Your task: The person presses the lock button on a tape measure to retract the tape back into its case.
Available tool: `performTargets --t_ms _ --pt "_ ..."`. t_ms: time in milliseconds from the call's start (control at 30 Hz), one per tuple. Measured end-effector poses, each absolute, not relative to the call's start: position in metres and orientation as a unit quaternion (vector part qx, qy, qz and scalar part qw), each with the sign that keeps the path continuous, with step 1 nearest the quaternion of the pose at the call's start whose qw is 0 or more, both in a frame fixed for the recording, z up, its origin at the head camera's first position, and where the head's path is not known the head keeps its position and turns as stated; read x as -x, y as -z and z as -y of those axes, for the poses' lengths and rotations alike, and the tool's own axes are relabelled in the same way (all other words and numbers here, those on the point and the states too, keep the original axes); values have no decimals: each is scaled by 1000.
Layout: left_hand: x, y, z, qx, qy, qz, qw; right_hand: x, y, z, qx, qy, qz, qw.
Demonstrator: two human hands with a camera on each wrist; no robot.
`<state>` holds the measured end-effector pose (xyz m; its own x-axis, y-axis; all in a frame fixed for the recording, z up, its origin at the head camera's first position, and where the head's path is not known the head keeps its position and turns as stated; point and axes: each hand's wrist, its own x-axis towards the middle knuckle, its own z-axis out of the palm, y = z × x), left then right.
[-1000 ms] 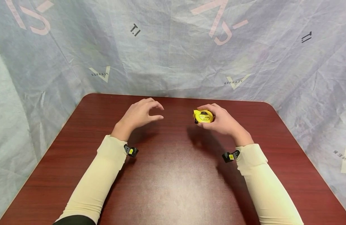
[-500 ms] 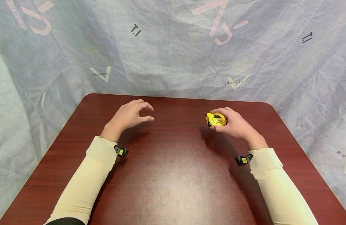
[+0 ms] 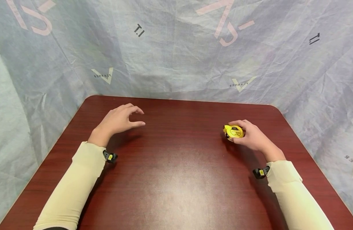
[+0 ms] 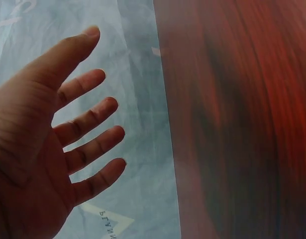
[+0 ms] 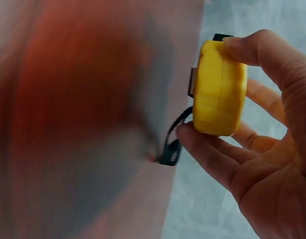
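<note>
A yellow tape measure (image 3: 235, 131) with a dark label is held by my right hand (image 3: 255, 137) over the right part of the table. In the right wrist view the thumb and fingers pinch the yellow case (image 5: 220, 89) from opposite sides, and a black strap (image 5: 173, 144) dangles from it. My left hand (image 3: 116, 121) hovers over the left part of the table, fingers loosely bent and thumb apart. Nothing lies between the fingers (image 4: 95, 117) in the left wrist view.
The dark red wooden table (image 3: 170, 153) has rounded far corners. Behind it and at both sides hangs a pale grey printed cloth (image 3: 170, 57). A small black camera sits on each wrist, the left one (image 3: 110, 157) and the right one (image 3: 260, 172).
My hands have moved apart. The right hand has carried the tape measure to the right and nearer to me, lower over the table; the left hand has shifted left.
</note>
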<state>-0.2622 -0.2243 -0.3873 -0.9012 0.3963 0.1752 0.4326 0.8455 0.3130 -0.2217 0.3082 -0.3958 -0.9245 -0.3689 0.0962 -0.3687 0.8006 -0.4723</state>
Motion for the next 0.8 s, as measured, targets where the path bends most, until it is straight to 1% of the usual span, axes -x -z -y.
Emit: performTargets --t_ms 167,400,633,800 --pt "262 389 235 205 169 963 44 219 407 -320 186 258 -948 -10" --pt "261 390 242 198 170 965 38 216 417 -334 170 266 -949 -5" --pt "260 388 243 195 172 965 38 215 423 -342 179 266 -947 -31" --pt "259 389 245 191 170 966 35 213 423 -346 185 269 -945 -36"
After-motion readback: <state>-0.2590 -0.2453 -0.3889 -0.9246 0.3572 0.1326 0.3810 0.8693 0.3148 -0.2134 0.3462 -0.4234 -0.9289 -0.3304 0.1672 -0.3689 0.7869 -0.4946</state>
